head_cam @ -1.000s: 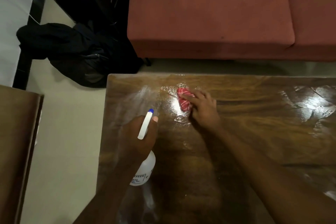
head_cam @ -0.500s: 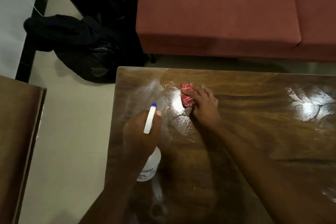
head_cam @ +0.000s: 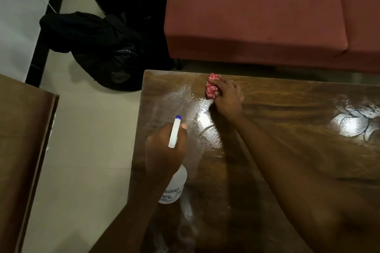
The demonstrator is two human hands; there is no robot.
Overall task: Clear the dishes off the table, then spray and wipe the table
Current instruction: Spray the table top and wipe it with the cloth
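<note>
Cloth [head_cam: 211, 88] half under right hand [head_cam: 228, 98], bottle [head_cam: 174, 189] neck hidden in left hand [head_cam: 164, 154]

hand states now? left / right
Left hand: closed around the spray bottle, held over the table.
Right hand: closed on the red cloth, pressing it to the table.
</note>
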